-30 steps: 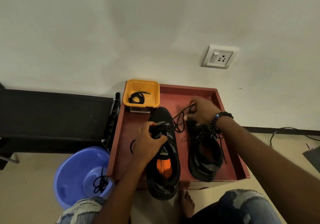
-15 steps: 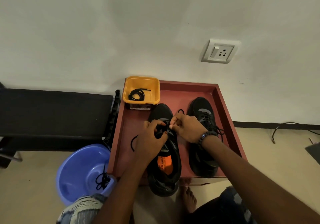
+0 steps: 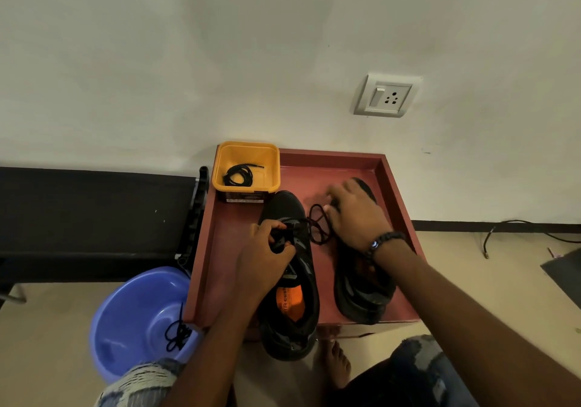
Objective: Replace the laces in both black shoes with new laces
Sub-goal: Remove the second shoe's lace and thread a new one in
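Two black shoes lie in a red tray [image 3: 396, 186]. The left shoe [image 3: 292, 318], with an orange insole, hangs over the tray's near edge. My left hand [image 3: 267, 256] grips its tongue and eyelet area. A black lace [image 3: 316, 224] runs from there in loops to my right hand [image 3: 355, 215], which pinches it above the toe of the right shoe [image 3: 361, 296]. That shoe is partly hidden under my right wrist.
A yellow tub [image 3: 245, 152] at the tray's far left corner holds a coiled black lace [image 3: 239, 175]. A blue basin [image 3: 135, 315] on the floor at left holds another black lace. A black bench stands to the left, the wall right behind the tray.
My right hand left the left shoe's eyelets and moved right and away, drawing the lace out into loops. My left hand stays on the shoe.
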`<control>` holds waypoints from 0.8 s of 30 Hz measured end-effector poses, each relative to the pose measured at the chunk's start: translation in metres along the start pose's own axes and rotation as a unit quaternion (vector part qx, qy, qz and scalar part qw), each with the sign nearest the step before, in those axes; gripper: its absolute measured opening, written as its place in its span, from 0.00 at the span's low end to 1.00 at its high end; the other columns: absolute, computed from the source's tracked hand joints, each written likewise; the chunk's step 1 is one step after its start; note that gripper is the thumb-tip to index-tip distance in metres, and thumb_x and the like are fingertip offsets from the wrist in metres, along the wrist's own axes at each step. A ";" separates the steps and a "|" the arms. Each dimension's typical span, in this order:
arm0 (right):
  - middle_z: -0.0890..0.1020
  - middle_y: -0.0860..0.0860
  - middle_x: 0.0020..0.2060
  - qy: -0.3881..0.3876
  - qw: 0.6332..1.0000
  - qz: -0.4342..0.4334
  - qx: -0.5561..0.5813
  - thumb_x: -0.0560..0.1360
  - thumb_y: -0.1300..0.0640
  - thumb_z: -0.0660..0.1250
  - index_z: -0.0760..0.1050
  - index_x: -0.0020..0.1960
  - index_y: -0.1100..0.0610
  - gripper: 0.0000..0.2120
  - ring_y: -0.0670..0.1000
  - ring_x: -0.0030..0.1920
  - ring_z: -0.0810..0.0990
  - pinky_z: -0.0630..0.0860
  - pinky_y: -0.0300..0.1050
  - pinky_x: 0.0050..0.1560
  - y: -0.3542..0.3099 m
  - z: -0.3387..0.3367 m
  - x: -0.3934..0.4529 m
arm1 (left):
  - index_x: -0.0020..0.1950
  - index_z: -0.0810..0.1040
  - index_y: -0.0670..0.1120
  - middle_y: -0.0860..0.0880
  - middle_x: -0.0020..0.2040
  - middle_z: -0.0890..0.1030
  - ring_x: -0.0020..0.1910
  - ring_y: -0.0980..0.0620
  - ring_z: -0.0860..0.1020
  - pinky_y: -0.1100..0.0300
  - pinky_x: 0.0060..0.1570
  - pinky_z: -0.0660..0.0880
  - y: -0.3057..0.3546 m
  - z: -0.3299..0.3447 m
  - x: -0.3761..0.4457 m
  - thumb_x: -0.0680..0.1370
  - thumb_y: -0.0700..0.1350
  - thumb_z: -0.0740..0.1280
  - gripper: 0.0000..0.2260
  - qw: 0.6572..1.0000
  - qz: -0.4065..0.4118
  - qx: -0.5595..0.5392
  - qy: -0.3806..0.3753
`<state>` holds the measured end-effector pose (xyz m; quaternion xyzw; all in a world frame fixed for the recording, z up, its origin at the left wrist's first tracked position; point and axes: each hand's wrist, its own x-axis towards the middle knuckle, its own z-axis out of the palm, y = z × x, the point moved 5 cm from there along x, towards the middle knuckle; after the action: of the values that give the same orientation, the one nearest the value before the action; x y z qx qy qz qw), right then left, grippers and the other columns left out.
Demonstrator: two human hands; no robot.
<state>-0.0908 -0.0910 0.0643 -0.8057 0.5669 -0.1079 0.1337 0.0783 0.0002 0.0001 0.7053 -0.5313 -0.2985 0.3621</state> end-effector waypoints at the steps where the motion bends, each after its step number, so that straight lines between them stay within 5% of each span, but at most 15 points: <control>1: 0.73 0.48 0.57 -0.043 0.999 -0.031 0.002 0.79 0.54 0.64 0.73 0.60 0.49 0.10 0.49 0.55 0.75 0.77 0.51 0.57 -0.009 0.013 -0.004 | 0.63 0.74 0.53 0.52 0.53 0.71 0.44 0.61 0.72 0.74 0.39 0.66 0.001 0.000 0.000 0.75 0.47 0.71 0.17 1.000 0.002 0.005 0.000; 3: 0.76 0.47 0.57 -0.105 0.993 -0.055 -0.007 0.79 0.53 0.64 0.74 0.61 0.47 0.10 0.50 0.57 0.76 0.76 0.53 0.57 -0.020 0.035 -0.012 | 0.64 0.74 0.53 0.51 0.54 0.72 0.43 0.62 0.71 0.75 0.38 0.66 0.002 -0.002 0.000 0.75 0.47 0.71 0.18 1.000 0.005 0.005 0.002; 7: 0.81 0.49 0.50 -0.076 0.995 -0.059 -0.026 0.80 0.51 0.62 0.74 0.53 0.49 0.04 0.54 0.51 0.80 0.74 0.49 0.46 -0.027 0.042 -0.016 | 0.64 0.74 0.52 0.52 0.53 0.71 0.44 0.61 0.72 0.74 0.38 0.66 -0.001 -0.003 -0.001 0.75 0.46 0.71 0.18 1.000 -0.003 -0.008 0.004; 13: 0.79 0.49 0.45 0.123 0.986 0.109 0.024 0.80 0.53 0.62 0.75 0.49 0.52 0.04 0.54 0.44 0.79 0.76 0.48 0.47 0.022 -0.019 0.004 | 0.62 0.76 0.53 0.50 0.53 0.75 0.46 0.59 0.75 0.74 0.39 0.70 0.001 -0.006 -0.002 0.74 0.48 0.72 0.17 1.000 0.002 -0.007 0.007; 16: 0.76 0.50 0.53 0.093 0.991 0.096 0.010 0.79 0.53 0.65 0.74 0.55 0.51 0.06 0.51 0.51 0.77 0.77 0.50 0.51 0.021 -0.014 0.006 | 0.62 0.75 0.53 0.51 0.53 0.73 0.45 0.60 0.73 0.75 0.38 0.69 0.001 -0.007 -0.002 0.75 0.48 0.72 0.17 1.000 -0.001 0.002 0.007; 19: 0.75 0.48 0.57 -0.027 0.999 -0.015 0.015 0.78 0.53 0.67 0.73 0.63 0.47 0.15 0.50 0.56 0.75 0.77 0.50 0.56 -0.008 0.015 -0.004 | 0.64 0.74 0.53 0.52 0.54 0.70 0.44 0.62 0.71 0.74 0.37 0.68 0.002 -0.006 -0.002 0.75 0.48 0.71 0.18 1.000 -0.005 0.007 0.001; 21: 0.76 0.47 0.57 -0.103 0.993 -0.058 -0.018 0.79 0.52 0.65 0.73 0.63 0.45 0.13 0.51 0.57 0.77 0.76 0.52 0.55 -0.024 0.038 -0.011 | 0.65 0.74 0.53 0.52 0.55 0.70 0.44 0.62 0.71 0.74 0.37 0.67 0.003 -0.006 -0.002 0.76 0.48 0.71 0.18 1.000 -0.006 0.005 0.000; 24: 0.80 0.49 0.52 -0.079 0.995 -0.056 -0.028 0.79 0.52 0.63 0.75 0.54 0.49 0.05 0.54 0.52 0.79 0.75 0.50 0.48 -0.028 0.044 -0.013 | 0.64 0.74 0.53 0.51 0.55 0.71 0.44 0.63 0.71 0.75 0.37 0.68 0.002 -0.007 -0.003 0.75 0.48 0.71 0.18 1.000 -0.004 0.003 0.003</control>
<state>-0.0558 -0.0653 0.0323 -0.8454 0.5117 -0.0350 0.1491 0.0827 0.0038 0.0060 0.7099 -0.5281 -0.2959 0.3601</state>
